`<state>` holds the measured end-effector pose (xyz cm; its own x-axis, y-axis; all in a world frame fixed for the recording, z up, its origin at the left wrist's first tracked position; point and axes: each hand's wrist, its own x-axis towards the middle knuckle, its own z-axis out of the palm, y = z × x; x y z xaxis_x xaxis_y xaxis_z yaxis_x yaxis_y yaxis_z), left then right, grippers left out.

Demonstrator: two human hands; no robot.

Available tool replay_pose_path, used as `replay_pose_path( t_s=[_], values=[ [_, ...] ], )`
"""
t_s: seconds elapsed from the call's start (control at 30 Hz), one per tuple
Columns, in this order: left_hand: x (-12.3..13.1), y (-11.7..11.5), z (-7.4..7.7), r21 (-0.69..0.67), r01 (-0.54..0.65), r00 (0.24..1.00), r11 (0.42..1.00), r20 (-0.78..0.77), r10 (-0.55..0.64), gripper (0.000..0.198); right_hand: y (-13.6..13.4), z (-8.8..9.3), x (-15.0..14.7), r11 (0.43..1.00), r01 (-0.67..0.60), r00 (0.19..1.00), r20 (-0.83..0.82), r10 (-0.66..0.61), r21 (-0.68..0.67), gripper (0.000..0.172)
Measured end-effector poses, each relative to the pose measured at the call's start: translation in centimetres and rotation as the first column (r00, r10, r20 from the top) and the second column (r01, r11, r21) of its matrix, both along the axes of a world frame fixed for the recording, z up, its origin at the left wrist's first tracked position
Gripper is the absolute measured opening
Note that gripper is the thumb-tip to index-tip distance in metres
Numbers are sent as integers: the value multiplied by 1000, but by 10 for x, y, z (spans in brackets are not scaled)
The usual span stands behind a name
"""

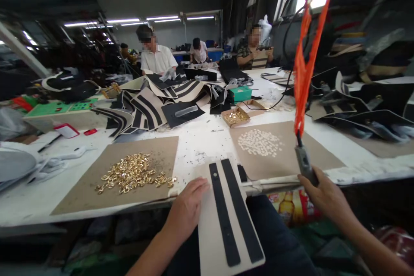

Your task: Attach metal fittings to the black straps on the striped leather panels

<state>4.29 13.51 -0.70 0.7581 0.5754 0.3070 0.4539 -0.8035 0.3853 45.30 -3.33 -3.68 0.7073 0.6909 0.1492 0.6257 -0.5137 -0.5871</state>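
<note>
A beige panel (223, 224) with two black stripes leans from the table's front edge down over my lap, a small round metal piece set near the top of its left stripe. My left hand (190, 202) grips the panel's left edge, fingers together and thumb hidden. Off to the right, my right hand (326, 194) is wrapped round a grey electric screwdriver (304, 161), which hangs from an orange cord (304, 73). The tool is apart from the panel, and its lower end is hidden by the hand.
Gold metal fittings (132, 172) lie heaped on a brown sheet (80, 194) at left. Small whitish discs (260, 142) cover part of another brown sheet (310, 155). Behind are a cardboard box (236, 117) of small gold parts, a green box (239, 93) and piled striped panels (148, 108). Several people work beyond.
</note>
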Motion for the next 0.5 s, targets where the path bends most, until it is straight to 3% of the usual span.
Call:
replay_pose_path(
  t_s=[0.1, 0.17, 0.27, 0.33, 0.4, 0.43, 0.5],
  values=[
    [-26, -22, 4, 79, 123, 978, 989, -181, -107, 79, -12, -12, 12, 999, 29, 997, 65, -31, 21, 56],
    [-32, -35, 5, 118, 172, 960, 978, -242, -140, 82, -13, -11, 9, 994, 45, 991, 125, -57, 96, 59],
    [-17, -46, 10, 105, 222, 964, 969, -172, -202, 63, -14, 4, -8, 953, 106, 964, 207, -169, 285, 63],
    [4, -43, 17, -5, 188, 982, 982, -4, -188, 45, -16, 18, -26, 910, 109, 954, 213, -209, 400, 60],
    [27, -31, 30, -205, -10, 977, 979, 206, 53, 35, -20, 28, -46, 884, 61, 958, 220, -182, 464, 53],
    [36, -24, 38, -320, -160, 924, 934, 285, 256, 34, -21, 31, -56, 874, 35, 959, 231, -166, 484, 50],
    [48, -11, 56, -491, -349, 728, 798, 394, 561, 39, -21, 33, -75, 858, -8, 958, 249, -140, 514, 48]
  ],
)
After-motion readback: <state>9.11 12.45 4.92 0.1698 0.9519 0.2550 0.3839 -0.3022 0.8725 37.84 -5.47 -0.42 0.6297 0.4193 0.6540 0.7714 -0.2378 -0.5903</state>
